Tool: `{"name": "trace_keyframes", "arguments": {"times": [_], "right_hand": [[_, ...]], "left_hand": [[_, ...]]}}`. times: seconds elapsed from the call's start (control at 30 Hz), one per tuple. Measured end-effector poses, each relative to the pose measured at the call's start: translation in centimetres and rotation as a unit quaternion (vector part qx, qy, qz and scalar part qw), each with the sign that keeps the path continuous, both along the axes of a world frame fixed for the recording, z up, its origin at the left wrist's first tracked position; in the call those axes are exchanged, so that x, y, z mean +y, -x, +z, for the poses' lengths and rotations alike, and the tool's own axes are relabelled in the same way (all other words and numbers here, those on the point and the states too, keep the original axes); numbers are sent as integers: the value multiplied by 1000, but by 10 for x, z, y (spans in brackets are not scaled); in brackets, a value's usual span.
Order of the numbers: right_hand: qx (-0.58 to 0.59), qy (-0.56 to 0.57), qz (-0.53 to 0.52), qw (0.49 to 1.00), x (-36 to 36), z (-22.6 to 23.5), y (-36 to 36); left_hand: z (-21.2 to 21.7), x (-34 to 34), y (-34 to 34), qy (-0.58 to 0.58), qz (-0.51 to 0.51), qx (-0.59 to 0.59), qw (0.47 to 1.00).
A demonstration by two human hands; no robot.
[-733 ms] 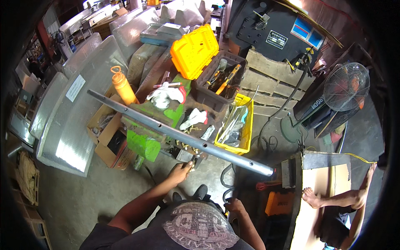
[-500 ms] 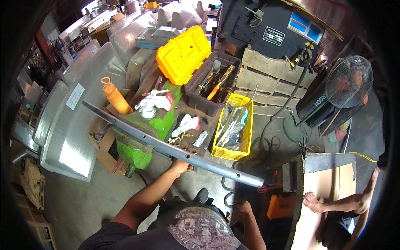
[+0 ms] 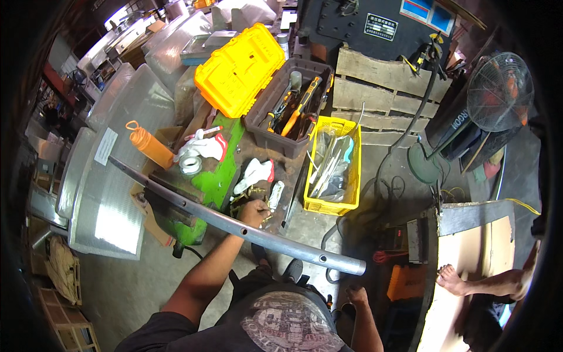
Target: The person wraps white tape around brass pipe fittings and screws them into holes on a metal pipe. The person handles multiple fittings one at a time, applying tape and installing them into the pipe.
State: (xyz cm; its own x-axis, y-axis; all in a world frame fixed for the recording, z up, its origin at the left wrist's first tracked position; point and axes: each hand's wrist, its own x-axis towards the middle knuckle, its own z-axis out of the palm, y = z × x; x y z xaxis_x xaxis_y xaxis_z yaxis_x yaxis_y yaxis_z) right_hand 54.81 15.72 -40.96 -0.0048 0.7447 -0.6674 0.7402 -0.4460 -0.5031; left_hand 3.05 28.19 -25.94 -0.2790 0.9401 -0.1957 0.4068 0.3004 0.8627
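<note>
A long grey metal pipe (image 3: 281,249) with holes along its side and a threaded right end lies across in front of me, clamped at its left part near the green stand (image 3: 216,182). My left hand (image 3: 254,213) reaches over the pipe to the small brass fittings (image 3: 253,192) on the bench. Its fingers are bent together; whatever they pinch is too small to make out. Low on the right, beside my body, my right hand (image 3: 356,295) is curled closed, and its contents are hidden. White gloves (image 3: 254,175) with red cuffs lie beyond the brass fittings.
An open toolbox (image 3: 278,138) with a yellow lid and a yellow crate (image 3: 331,205) stand behind the pipe. An orange bottle (image 3: 149,145) is at the left. At the right are a fan (image 3: 500,92) and another person's foot (image 3: 453,280) on a cardboard-covered surface (image 3: 492,237).
My left hand has moved from below the pipe, forward over it, to the brass fittings. My right hand stays low by my body. The whole view has shifted slightly.
</note>
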Motion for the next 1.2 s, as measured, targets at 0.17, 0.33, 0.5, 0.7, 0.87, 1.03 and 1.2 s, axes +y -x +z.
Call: {"name": "trace_keyframes", "arguments": {"times": [0.17,0.33,0.5,0.7,0.87,1.03,1.2], "right_hand": [[-1,-18,14,1000,-10,-18,-13],[-42,-41,29,998,-14,-8,-13],[-26,30,-49,998,-13,12,-4],[-25,-31,-5,999,-17,-2,-16],[-22,10,-66,998,-20,6,-15],[-25,9,-44,999,-27,-6,-24],[14,-22,-92,995,2,11,-2]], "left_hand": [[19,4,-5,16,-6,58,998],[23,10,-6,-4,-24,224,974],[46,29,12,-32,6,271,962],[42,50,31,30,-13,361,932],[55,50,36,51,-101,355,928],[47,49,44,-5,-97,370,924],[26,26,55,-61,19,-25,998]]}}
